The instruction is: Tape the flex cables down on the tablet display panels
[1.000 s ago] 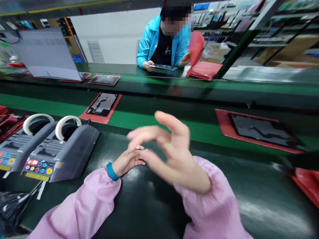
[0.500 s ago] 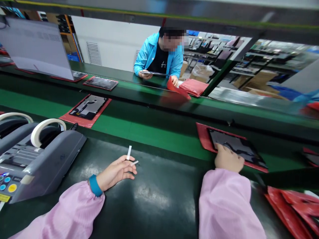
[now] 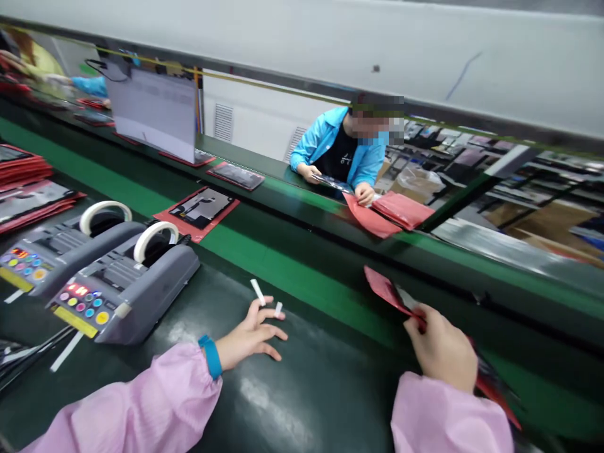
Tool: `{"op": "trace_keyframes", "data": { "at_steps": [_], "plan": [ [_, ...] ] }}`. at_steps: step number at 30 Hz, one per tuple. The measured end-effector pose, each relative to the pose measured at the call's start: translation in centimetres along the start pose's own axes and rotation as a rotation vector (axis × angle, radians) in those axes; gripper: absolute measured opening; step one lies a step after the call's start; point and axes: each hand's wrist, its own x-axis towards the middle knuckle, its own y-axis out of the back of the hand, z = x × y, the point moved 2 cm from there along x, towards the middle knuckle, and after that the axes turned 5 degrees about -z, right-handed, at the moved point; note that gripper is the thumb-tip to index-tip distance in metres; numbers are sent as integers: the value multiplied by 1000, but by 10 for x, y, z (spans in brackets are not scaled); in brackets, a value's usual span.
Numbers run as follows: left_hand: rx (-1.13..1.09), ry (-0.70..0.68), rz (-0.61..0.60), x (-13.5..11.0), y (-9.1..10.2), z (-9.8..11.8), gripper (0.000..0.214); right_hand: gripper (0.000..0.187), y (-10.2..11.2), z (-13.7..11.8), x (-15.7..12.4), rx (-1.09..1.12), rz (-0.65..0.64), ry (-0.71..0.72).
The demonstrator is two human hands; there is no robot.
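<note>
My left hand [image 3: 252,335] hovers over the dark green worktop [image 3: 302,402] with its fingers spread. One white strip of tape [image 3: 257,292] sticks up from a fingertip, and a shorter tape strip [image 3: 278,309] clings to the finger beside it. On the right, my right hand [image 3: 443,349] is closed on the near edge of a red sheet [image 3: 383,287] carrying a flat dark panel [image 3: 404,299]. Sheet and panel are tilted up at the green belt, and the hand covers much of both.
Two grey tape dispensers [image 3: 136,296] stand at left, with red-sheeted panels stacked [image 3: 38,204] behind. Another panel [image 3: 202,207] lies on a red sheet on the belt [image 3: 264,270]. Across the line, a person in a blue jacket [image 3: 325,135] handles a panel and red sheets [image 3: 403,209].
My right hand has gone from resting on the flat panel to gripping and tilting it up with its red sheet. My left fingers have spread wider. The view has shifted left.
</note>
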Motion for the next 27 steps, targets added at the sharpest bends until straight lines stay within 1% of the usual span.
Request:
{"op": "trace_keyframes", "data": {
  "at_steps": [2, 3, 5, 7, 8, 9, 10, 11, 12, 14, 15, 17, 18, 19, 20, 21, 22, 23, 24, 26, 27],
  "plan": [
    [-3, -126, 34, 1, 3, 0, 90, 24, 14, -61, 3, -25, 4, 162],
    [-1, -167, 40, 0, 5, 1, 98, 21, 19, -94, 0, 2, -29, 278],
    [-14, -205, 18, -1, 6, 2, 105, 19, 29, -161, -18, 74, -73, 531],
    [-60, -232, 0, -2, 5, 6, 106, 21, 35, -217, -45, 197, -90, 737],
    [-89, -253, 19, -3, 5, 8, 106, 21, 37, -239, -59, 252, -94, 796],
    [-118, -275, 65, -4, 5, 10, 103, 23, 39, -255, -70, 300, -91, 837],
    [-141, -291, 131, -5, 6, 12, 101, 25, 40, -267, -79, 348, -101, 866],
    [-154, -304, 207, -5, 7, 14, 99, 25, 40, -274, -85, 395, -127, 874],
    [-159, -314, 272, -5, 9, 15, 99, 25, 41, -275, -86, 442, -167, 858],
    [-151, -327, 334, -4, 11, 17, 103, 19, 42, -263, -79, 526, -260, 757],
    [-146, -330, 341, -3, 12, 17, 104, 16, 43, -250, -71, 552, -287, 680],
    [-156, -305, 343, -1, 15, 18, 100, 13, 44, -217, -53, 565, -287, 502],
    [-168, -281, 342, 0, 16, 19, 98, 15, 44, -199, -44, 563, -275, 410],
    [-181, -253, 336, 0, 17, 19, 95, 21, 43, -182, -37, 560, -271, 312],
    [-193, -221, 317, 0, 17, 20, 93, 30, 40, -165, -33, 561, -290, 212],
    [-200, -191, 283, 0, 17, 20, 92, 38, 37, -152, -33, 576, -341, 120],
    [-199, -161, 232, -1, 17, 21, 92, 45, 33, -142, -36, 614, -433, 49],
    [-189, -125, 170, -2, 17, 21, 93, 47, 29, -136, -42, 684, -559, 3],
    [-171, -73, 97, -3, 16, 21, 94, 47, 25, -134, -51, 784, -712, -19],
    [-121, 47, -62, -5, 13, 18, 98, 47, 21, -136, -75, 1027, -1009, -16],
    [-97, 98, -130, -6, 12, 16, 98, 50, 21, -138, -87, 1140, -1110, -12]
  ]
}}
